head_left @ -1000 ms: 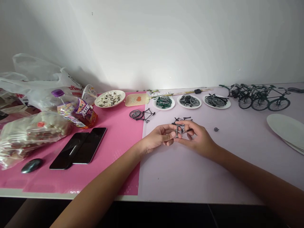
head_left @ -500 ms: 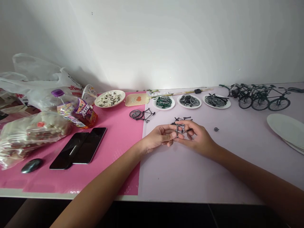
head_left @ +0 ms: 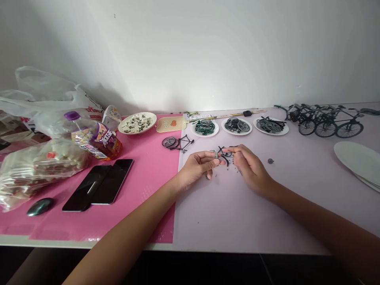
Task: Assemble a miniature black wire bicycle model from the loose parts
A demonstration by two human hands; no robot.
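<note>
Over the lilac tabletop [head_left: 237, 221], the left hand [head_left: 198, 168] is pinching a small silvery-grey part [head_left: 216, 154], best steadied, the right hand [head_left: 251, 167] hovering narrow-fingered at its three o'clock, grip unclear.

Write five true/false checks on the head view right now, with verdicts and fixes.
1. The left hand holds a small grey part. True.
2. The right hand is over the pink surface. False: the right hand is over the pale surface.
3. The model bicycles are to the right of the three white plates. True.
4. The bottle cap is green. False: the bottle cap is purple.
5. The tray lies to the left of the plate of white pieces. False: it lies to the right of the plate of white pieces.
</note>
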